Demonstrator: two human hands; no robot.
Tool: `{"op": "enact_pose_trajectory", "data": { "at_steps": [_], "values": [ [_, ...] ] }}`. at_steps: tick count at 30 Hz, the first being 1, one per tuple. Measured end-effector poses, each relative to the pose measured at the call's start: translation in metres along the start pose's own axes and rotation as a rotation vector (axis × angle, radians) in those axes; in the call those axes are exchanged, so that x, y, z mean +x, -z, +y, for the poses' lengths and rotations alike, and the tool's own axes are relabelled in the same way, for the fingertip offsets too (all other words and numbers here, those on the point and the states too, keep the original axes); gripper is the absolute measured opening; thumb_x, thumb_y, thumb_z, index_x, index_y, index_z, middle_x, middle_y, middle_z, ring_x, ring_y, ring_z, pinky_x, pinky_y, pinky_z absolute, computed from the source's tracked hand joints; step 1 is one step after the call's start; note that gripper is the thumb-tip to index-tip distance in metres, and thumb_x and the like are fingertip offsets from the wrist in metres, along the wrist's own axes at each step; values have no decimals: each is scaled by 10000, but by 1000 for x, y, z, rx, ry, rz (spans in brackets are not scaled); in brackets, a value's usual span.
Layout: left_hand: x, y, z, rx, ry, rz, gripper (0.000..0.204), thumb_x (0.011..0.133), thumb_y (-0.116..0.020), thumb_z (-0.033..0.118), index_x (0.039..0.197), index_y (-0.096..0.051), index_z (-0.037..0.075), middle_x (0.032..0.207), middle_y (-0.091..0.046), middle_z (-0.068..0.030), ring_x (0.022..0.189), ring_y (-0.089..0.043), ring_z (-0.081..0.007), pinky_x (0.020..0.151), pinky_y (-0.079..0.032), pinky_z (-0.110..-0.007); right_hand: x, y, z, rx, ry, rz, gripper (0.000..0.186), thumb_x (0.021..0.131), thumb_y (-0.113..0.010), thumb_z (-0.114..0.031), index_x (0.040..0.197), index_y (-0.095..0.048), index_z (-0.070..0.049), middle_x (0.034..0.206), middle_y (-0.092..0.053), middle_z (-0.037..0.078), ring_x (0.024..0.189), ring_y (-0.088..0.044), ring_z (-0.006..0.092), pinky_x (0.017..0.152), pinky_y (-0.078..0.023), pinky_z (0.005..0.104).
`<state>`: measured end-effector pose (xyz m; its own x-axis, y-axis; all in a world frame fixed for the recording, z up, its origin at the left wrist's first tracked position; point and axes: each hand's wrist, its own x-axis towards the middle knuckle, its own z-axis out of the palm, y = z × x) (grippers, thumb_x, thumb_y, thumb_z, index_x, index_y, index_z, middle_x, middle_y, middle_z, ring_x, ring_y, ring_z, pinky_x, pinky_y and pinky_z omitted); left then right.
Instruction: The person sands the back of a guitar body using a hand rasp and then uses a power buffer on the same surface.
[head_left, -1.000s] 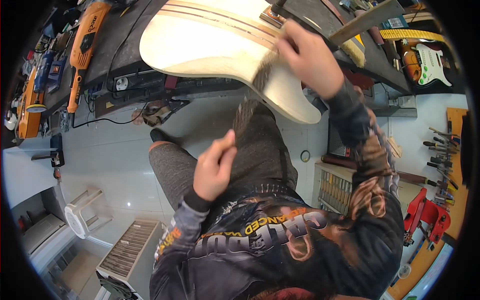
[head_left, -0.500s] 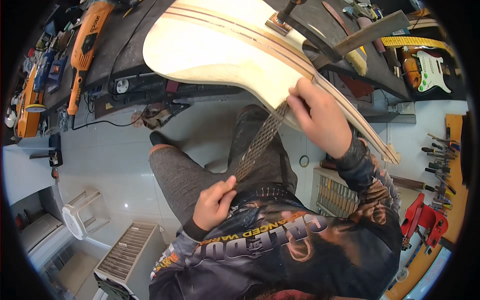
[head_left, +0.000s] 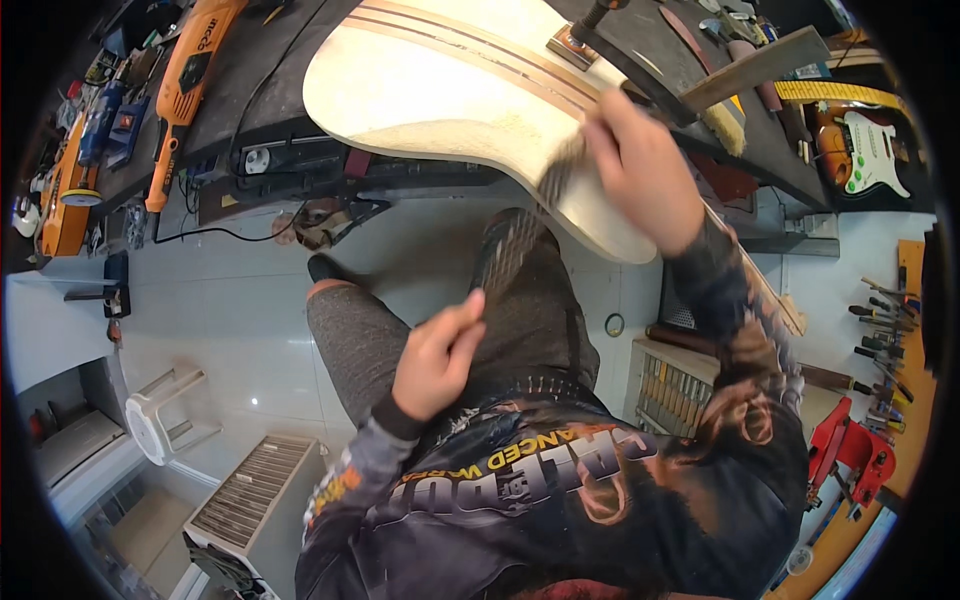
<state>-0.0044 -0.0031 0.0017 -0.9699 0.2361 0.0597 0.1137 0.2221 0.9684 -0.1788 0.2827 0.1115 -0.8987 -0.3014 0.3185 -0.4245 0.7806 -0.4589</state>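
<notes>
While the dark desk (head_left: 235, 90) spans the upper frame, a pale guitar body (head_left: 400, 90) lies on it at upper centre, its edge overhanging. Across that curved edge slants a blurred mesh rasp (head_left: 510, 252), mid-frame, its upper end gripped by the right hand (head_left: 655, 185), its lower by the left hand (head_left: 437, 360). Long, even strokes at one angle should avoid gouges.

Dark lettering (head_left: 206, 36) stood on the long orange-and-black power tool (head_left: 187, 82); large pale-grey letters (head_left: 590, 460) and a smaller yellow line (head_left: 530, 456) ran across the dark, picture-printed long-sleeved fabric shirt (head_left: 650, 535).
</notes>
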Motion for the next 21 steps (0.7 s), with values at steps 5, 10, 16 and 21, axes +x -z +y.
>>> {"op": "enact_pose_trajectory", "data": {
  "at_steps": [5,10,16,21],
  "values": [
    [-18,2,0,5,32,2,379,1020,-756,6,1397,-715,-7,1151,-791,-239,1017,-803,-375,893,-613,-396,-1,-5,-5,31,-18,-48,149,1081,-645,-127,1054,-562,-6,909,-678,264,894,-695,486,755,-537,544],
    [-34,9,1,42,-8,-60,321,1001,-759,-28,1320,-733,-47,1124,-820,-216,942,-811,-280,877,-611,-353,-32,5,-21,28,-61,-41,154,1077,-661,-132,1054,-571,-9,912,-678,237,898,-706,457,769,-546,527],
    [-27,2,-13,7,-128,9,454,990,-773,-22,1437,-696,4,919,-717,-191,759,-707,-326,725,-569,-380,-23,0,-12,14,-33,-48,165,1080,-664,-141,1072,-568,-7,913,-672,234,883,-690,462,770,-542,528],
    [-28,8,-6,57,-107,-43,431,993,-760,-31,1419,-699,-1,929,-725,-168,778,-727,-314,731,-579,-369,-31,8,-16,17,-56,-40,150,1072,-673,-125,1083,-572,-16,914,-682,236,882,-696,461,769,-542,531]
  ]
}}
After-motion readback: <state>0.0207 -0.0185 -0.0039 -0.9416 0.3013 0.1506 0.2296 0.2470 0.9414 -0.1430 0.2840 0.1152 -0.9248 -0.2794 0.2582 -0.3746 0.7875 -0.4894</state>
